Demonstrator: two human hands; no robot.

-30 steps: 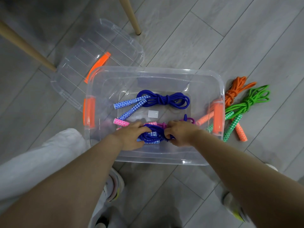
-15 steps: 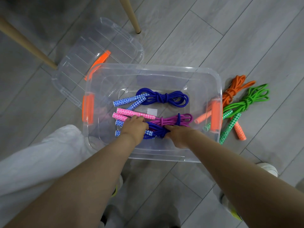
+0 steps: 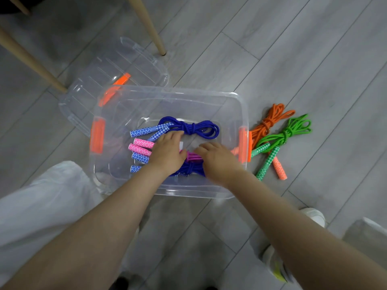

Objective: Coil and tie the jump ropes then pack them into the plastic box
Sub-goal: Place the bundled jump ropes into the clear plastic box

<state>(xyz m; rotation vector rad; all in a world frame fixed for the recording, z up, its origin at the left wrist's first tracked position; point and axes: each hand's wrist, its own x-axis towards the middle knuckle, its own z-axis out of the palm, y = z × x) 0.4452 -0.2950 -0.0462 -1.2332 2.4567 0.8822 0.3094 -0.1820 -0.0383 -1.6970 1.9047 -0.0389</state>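
Both hands worked inside the clear plastic box (image 3: 240, 101). The left hand (image 3: 167, 152) and right hand (image 3: 217, 159) lay with relaxed fingers on the pink rope (image 3: 142, 146) and near blue rope (image 3: 189, 169). Another knotted, braided blue rope (image 3: 196, 128) lay along the far wall.

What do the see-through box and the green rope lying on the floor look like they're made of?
Box: clear, glossy hard plastic by the look of it; the floor shows through its walls and the rim catches highlights. Green rope: seemingly a braided or rubbery cord, matte, bending softly where it is tied; its handles look foam-like or printed, which I cannot tell.
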